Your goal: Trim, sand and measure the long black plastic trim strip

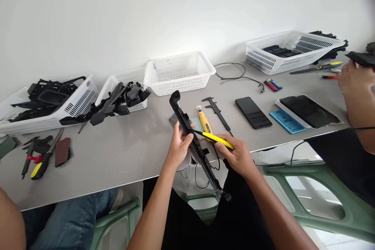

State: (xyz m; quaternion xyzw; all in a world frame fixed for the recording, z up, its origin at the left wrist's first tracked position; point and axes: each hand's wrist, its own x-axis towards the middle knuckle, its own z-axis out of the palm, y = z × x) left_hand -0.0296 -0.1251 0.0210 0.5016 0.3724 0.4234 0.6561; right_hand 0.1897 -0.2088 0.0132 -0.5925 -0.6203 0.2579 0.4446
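Note:
A long, narrow black plastic part [206, 166] slants across the table's front edge, its lower end above my lap. My left hand [178, 145] is closed around its middle, with the thumb on top. In my right hand [238, 155] is a utility knife [215, 138] with a ribbed yellow handle. Its dark, thin tip meets the part just beyond my left thumb; exact contact is hard to make out. Behind my hands lie a yellow rotary tool [205, 122] with a small round head and a dark caliper [218, 112].
White baskets [180, 85] stand along the wall, some holding black plastic parts. To the right are a phone [253, 112] and a blue device [287, 121]. Files and sandpaper [62, 152] lie left. A co-worker's hand [353, 76] holds a black part at far right; another person sits left.

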